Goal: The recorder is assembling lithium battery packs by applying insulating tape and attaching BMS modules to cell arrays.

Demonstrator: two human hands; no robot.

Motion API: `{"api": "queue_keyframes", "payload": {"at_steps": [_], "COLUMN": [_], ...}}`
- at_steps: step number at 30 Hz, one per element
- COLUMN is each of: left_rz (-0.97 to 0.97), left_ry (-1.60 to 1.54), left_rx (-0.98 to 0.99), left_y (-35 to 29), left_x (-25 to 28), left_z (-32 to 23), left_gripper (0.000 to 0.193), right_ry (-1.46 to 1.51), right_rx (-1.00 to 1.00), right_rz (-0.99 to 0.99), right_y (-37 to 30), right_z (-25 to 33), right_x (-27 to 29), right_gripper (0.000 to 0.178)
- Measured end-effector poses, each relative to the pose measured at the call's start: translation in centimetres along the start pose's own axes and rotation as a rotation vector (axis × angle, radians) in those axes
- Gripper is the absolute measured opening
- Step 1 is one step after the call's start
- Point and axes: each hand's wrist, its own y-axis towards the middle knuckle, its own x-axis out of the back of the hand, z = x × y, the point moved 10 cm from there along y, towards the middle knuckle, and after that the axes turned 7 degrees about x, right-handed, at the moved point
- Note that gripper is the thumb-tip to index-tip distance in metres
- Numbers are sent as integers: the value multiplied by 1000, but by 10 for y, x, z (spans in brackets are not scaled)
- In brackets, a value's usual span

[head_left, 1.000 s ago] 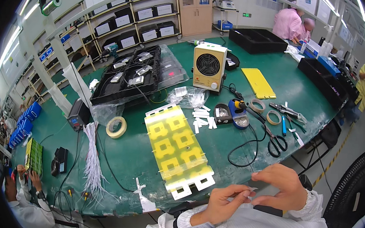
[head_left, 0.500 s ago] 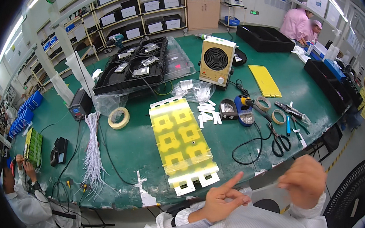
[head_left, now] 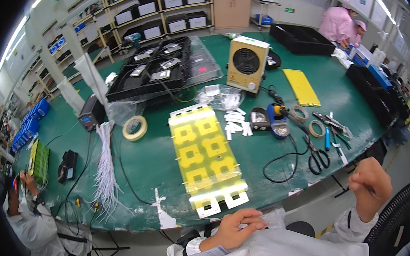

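Note:
My left hand (head_left: 238, 228) is above my lap at the table's front edge, its fingers folded together; I see nothing in it. My right hand (head_left: 371, 186) is raised off to the right, away from the table, with curled fingers that hide whatever they may hold. Neither hand touches the yellow sheet panel (head_left: 206, 152), which lies nearest the left one. This long panel has square cut-outs, clear film over it and white slotted ends. Beyond my right hand lie black-handled scissors (head_left: 318, 161).
A soldering iron in its stand (head_left: 279, 124), tape rolls (head_left: 317, 129) and a fan unit (head_left: 246, 64) stand on the green table (head_left: 146, 171). White wires (head_left: 106, 168) and a black tray (head_left: 146, 75) lie left. A co-worker's hand (head_left: 28, 181) is at far left.
My right hand has moved right and slightly down, away from the table. My left hand's pointing finger has folded in with the others. The view has shifted slightly.

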Motion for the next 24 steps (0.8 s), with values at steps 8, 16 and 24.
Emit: {"api": "queue_keyframes", "payload": {"at_steps": [8,16,24], "left_rz": [-98,-312,-591], "left_ry": [971,1187,1055], "left_rx": [-907,-911,-791], "left_y": [-71,-114,-95], "left_x": [3,9,83], "left_z": [-112,-191,-257], "left_gripper": [20,23,21], "right_ry": [260,296,107], "right_rx": [256,369,254], "right_rz": [124,-109,-134], "right_y": [1,24,54], "right_z": [10,20,11], "right_x": [-34,-52,-117], "right_gripper": [28,32,41]}}
